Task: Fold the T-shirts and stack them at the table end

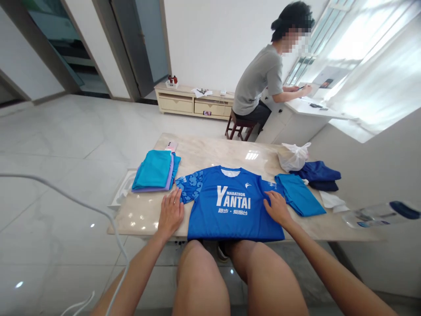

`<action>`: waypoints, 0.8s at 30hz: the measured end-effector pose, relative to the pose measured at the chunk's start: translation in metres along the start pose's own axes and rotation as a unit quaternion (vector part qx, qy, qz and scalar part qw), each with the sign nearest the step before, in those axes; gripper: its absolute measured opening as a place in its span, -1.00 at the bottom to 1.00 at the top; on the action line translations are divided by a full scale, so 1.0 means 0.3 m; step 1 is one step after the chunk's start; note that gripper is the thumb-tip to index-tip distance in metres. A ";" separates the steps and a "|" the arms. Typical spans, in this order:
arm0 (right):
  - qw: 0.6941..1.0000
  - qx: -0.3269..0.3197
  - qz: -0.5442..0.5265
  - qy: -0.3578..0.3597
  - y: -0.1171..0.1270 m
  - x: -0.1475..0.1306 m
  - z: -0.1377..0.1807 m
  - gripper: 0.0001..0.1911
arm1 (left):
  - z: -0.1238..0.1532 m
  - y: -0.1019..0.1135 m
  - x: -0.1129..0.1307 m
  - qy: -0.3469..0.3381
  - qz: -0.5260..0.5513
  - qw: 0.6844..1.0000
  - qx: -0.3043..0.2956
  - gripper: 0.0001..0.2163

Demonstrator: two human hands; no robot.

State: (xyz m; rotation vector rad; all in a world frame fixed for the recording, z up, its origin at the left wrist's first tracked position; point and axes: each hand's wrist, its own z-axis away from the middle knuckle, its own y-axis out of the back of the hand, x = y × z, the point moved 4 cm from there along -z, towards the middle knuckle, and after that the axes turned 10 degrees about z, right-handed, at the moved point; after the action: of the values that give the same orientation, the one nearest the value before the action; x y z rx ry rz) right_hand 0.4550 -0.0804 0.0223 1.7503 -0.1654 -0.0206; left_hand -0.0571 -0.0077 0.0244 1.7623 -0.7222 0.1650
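My bare knees point(204, 272) are closest to me, just below the near edge of the desk point(144, 219). Right in front of them the blue shirt point(230, 224) lies face up on that desk, its collar away from me, its bottom edge along the near edge and its white YANTAI MARATHON print reading upright to me. My left grip point(171, 214) is open, palm down, the fingers stretched out and the fingertips at the cuff of the patterned sleeve point(191, 186). My right grip point(279, 210) is open too, fingers and thumb apart, resting on the shirt by its other sleeve. Off to my right is a clear bottle point(371, 215) with a dark blue cap; nearer the shirt, a folded turquoise garment point(302, 197) lies beside that sleeve, with a white paper point(333, 202), a navy cloth point(320, 171) and a white plastic bag point(294, 157) around it. On my left sits a folded stack point(153, 169), turquoise on top with purple below. Farther off, a person in a grey shirt point(255, 83) sits on a dark stool point(239, 127) at a white counter point(311, 106), and a low cream cabinet point(176, 104) stands against the wall.
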 end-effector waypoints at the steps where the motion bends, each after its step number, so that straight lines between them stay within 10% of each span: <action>1: 1.000 0.003 0.000 0.001 0.007 -0.019 -0.036 -0.37 | -0.002 -0.002 -0.001 0.000 0.002 1.000 -0.007 -0.43; 17: 0.998 -0.039 -0.038 0.005 -0.162 -0.334 -0.177 -0.22 | -0.001 -0.026 -0.007 0.026 -0.024 0.999 -0.039 -0.43; 24: 0.993 0.019 -0.022 -0.118 -0.025 -0.087 -0.193 -0.36 | -0.002 -0.007 0.000 0.067 -0.028 0.997 -0.010 -0.44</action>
State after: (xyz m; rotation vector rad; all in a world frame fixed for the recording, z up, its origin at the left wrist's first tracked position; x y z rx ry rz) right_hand 0.4360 -0.0193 0.0236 1.7857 -0.3008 -0.2598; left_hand -0.0559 -0.0067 0.0228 1.7325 -0.5754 0.2349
